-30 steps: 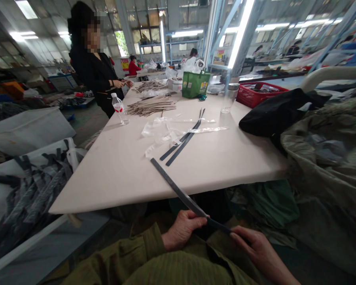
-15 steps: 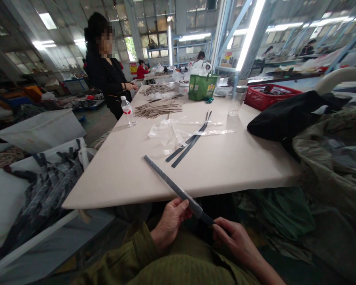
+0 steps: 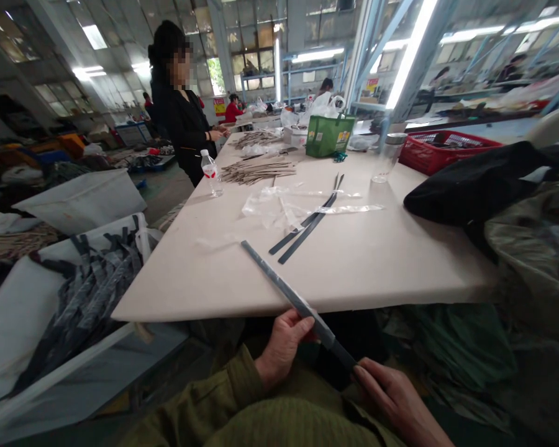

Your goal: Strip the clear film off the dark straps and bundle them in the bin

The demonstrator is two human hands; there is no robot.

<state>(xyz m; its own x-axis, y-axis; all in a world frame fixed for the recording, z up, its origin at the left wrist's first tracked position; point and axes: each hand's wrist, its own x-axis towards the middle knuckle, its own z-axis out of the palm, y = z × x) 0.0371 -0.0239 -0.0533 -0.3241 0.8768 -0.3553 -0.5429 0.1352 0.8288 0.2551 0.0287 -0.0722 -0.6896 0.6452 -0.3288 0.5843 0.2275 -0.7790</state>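
Note:
A long dark strap (image 3: 272, 276) runs slantwise from over the table towards my body, most of it inside a clear plastic sleeve (image 3: 325, 335). My left hand (image 3: 284, 344) pinches the sleeved part between thumb and fingers. Lower right, my right hand (image 3: 386, 388) is closed on the strap's bare near end. A faint wisp of clear film (image 3: 217, 241) shows beyond the far tip. Two more dark straps (image 3: 302, 239) lie crossed on the table, beside crumpled clear plastic sleeves (image 3: 270, 205).
On the beige table (image 3: 190, 279) stand a water bottle (image 3: 210, 174), a clear jar (image 3: 386, 158), a green bag (image 3: 328, 135), a red basket (image 3: 440, 152) and bundled brown strips (image 3: 258, 171). A white bin (image 3: 93, 347) at left holds sleeved straps. A person (image 3: 179, 105) stands beyond the table's left edge.
The whole view has shifted, so things sit farther right in the picture. Clear film now shows past the strap's far tip. Both hands keep their hold.

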